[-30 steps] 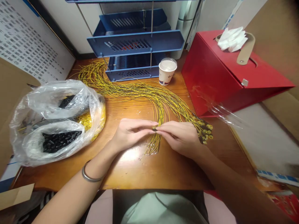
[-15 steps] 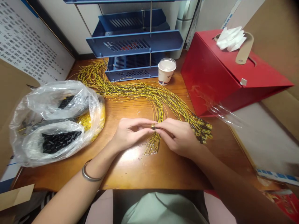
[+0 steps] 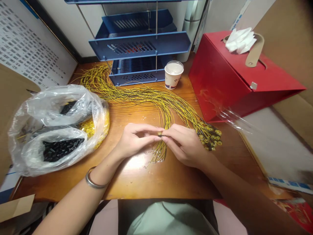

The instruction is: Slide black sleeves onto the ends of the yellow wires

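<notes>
Between the fingertips of both hands sits a small yellow and black part (image 3: 159, 133), much like the yellow caps on the nearby wires; its details are too small to tell. My left hand (image 3: 135, 138) pinches it from the left, thumb below and fingers above. From the right, my right hand (image 3: 186, 142) pinches at the same part. Under the fingertips runs a bundle of yellow and black wires (image 3: 166, 112), its bare metal ends (image 3: 156, 156) toward me. Beside my right hand lie several wire ends with yellow caps (image 3: 212, 137).
On the left stands a clear plastic bag (image 3: 97, 98) holding black pieces (image 3: 61, 148) and yellow rings (image 3: 89, 128). Blue tray shelves (image 3: 139, 47) and a paper cup (image 3: 173, 78) are at the back. A red tissue box (image 3: 220, 71) stands on the right.
The hands stay together at the same spot, with the small part tilted slightly so more yellow shows. The whole view has shifted very slightly.
</notes>
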Available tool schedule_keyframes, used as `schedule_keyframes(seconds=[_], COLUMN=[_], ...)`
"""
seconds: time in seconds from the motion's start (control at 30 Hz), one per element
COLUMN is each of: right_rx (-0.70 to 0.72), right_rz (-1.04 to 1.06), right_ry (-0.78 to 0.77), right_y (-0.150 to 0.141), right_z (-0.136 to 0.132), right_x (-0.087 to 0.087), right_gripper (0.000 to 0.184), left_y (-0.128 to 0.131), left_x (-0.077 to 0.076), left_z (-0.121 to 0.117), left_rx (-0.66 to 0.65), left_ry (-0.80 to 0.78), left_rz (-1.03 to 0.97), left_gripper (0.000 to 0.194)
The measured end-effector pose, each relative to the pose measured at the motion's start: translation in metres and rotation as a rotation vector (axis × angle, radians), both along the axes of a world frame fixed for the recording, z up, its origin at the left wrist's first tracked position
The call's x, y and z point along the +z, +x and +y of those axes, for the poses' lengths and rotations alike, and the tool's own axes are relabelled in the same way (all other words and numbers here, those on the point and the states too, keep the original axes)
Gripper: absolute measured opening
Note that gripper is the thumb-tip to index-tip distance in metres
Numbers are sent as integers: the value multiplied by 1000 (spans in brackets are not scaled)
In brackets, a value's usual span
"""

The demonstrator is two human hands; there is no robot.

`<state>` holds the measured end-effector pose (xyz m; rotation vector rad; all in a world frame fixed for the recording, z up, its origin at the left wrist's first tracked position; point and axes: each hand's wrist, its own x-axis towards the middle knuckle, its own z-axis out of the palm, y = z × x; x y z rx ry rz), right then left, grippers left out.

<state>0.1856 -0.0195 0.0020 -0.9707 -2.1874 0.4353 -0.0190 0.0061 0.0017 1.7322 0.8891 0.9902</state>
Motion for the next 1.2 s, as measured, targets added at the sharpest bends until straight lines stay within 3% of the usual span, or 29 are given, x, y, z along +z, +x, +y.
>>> schedule_keyframes(seconds=[0.33, 0.47, 0.63, 1.2], right_rx=[-5, 5, 12, -72], right_rz=[220, 273, 323, 278], right_ry=[-380, -485, -516, -440], right_y=[-4, -4, -5, -6], right_z=[-3, -2, -3, -5], right_x=[13, 15, 13, 5], right_gripper=[17, 19, 19, 15], left_y=[6, 8, 8, 2], left_x=[3, 1, 2, 2], left_z=[3, 1, -3, 1], left_rx=[27, 29, 41, 10], left_ry=[52, -67, -191, 82], left_rz=[-68, -125, -127, 41], left_gripper=[20, 19, 20, 18])
